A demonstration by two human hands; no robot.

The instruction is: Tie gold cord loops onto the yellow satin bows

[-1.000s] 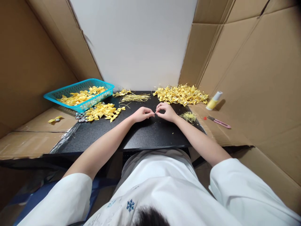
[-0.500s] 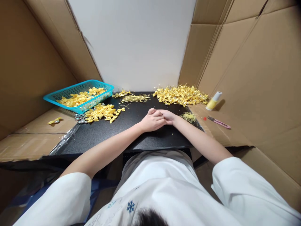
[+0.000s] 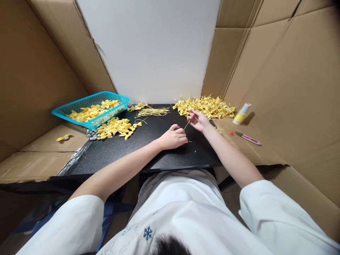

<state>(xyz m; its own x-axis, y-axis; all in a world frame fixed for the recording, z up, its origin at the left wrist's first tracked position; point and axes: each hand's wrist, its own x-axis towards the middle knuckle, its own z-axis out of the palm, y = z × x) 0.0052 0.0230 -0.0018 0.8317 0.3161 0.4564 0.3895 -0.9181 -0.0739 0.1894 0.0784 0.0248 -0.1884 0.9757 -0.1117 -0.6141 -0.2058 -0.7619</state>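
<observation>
Above the black table (image 3: 111, 156), a thin golden cord (image 3: 187, 125) runs taut between my hands. My left hand (image 3: 174, 137) is closed around its lower part, and a short end pokes out below the fingers. Up and to the right, my right hand (image 3: 198, 121) pinches the other end between thumb and fingertips. Whether a bow is hidden inside the left hand I cannot make out. Just behind my right hand lies a pile of yellow bows with cords (image 3: 207, 107). A bundle of loose golden cords (image 3: 153, 111) lies further back on the table.
At the left, a blue basket (image 3: 90, 124) holds yellow bows. More yellow bows (image 3: 117, 128) lie before it, beside silvery beads (image 3: 92, 134). One bow (image 3: 63, 137) sits on the left cardboard. Thread snips (image 3: 248, 138) and a yellow thread spool (image 3: 241, 114) are at the right.
My hands were together over the table. My right hand has moved up and away to the right, and the golden cord now shows stretched between them.
</observation>
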